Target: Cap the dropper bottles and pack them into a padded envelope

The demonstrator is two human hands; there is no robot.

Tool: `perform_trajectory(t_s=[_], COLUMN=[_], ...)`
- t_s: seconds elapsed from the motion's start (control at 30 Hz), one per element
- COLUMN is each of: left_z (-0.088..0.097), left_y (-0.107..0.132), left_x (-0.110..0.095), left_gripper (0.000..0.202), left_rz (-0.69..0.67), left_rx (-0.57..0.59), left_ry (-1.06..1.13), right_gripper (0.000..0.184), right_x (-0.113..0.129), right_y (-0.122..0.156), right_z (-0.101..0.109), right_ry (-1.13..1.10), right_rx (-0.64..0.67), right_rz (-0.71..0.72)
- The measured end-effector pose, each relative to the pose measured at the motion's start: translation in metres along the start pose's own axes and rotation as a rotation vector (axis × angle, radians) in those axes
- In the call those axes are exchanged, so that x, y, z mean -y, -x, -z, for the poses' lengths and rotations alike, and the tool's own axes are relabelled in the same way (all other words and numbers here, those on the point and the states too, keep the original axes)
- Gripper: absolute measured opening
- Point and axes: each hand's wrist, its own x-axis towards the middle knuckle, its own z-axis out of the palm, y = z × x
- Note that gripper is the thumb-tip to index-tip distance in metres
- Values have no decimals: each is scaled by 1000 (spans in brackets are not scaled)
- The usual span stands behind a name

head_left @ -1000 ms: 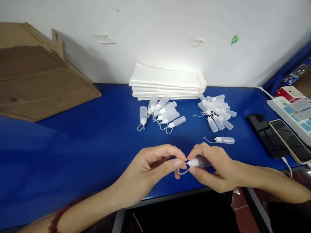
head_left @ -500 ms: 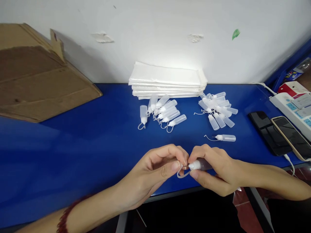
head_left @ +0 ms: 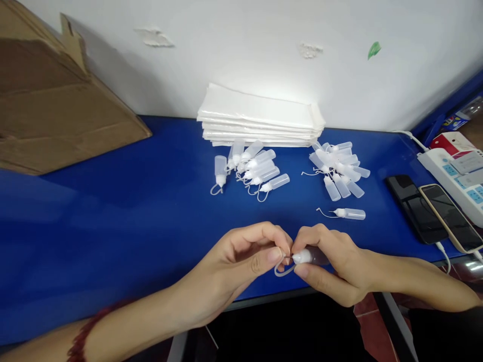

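Observation:
Between finger and thumb, my right hand (head_left: 335,264) grips a small translucent needle-tip bottle (head_left: 303,257) by its white collar, its thin tip pointing left. My left hand (head_left: 251,264) pinches the free end of the bottle's soft cap strap (head_left: 281,272) at the needle tip; the strap bends in a loop below. My left fingertips partly hide the cap end. Behind the hands lies a single bottle (head_left: 350,214) with its strap hanging loose. A pile of similar bottles (head_left: 339,166) is at the back right, and another group with looped straps (head_left: 260,168) lies left of it.
A stack of white plastic sleeves (head_left: 260,113) sits against the wall. At the left stands a cardboard box (head_left: 68,105). Two phones, one black (head_left: 413,208) and one in a pale case (head_left: 453,216), lie at the right beside a white power strip (head_left: 453,176). The blue table (head_left: 113,226) ends just beneath my hands.
The camera view has tilted slightly, shifting the box and wall marks. Both hands keep the same hold on the bottle and its strap, with barely any movement.

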Motion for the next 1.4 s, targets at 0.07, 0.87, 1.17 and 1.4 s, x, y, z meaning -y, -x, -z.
perform_trajectory(t_s=[0.07, 0.87, 1.17, 1.4], left_z=[0, 1, 10, 14], left_y=[0, 1, -4, -11], left_x=[0, 21, 10, 5], left_gripper=[23, 21, 15, 9], left_rz=[6, -780, -736, -810], left_rx=[8, -85, -4, 38], left_ry=[4, -841, -909, -1106], right_gripper=[9, 26, 17, 18], right_x=[-1, -9, -13, -15], right_y=[1, 8, 4, 2], right_z=[-1, -23, -13, -6], right_ry=[-17, -34, 313, 510], right_rx=[0, -247, -177, -150], right_rz=[-3, 62, 140, 220])
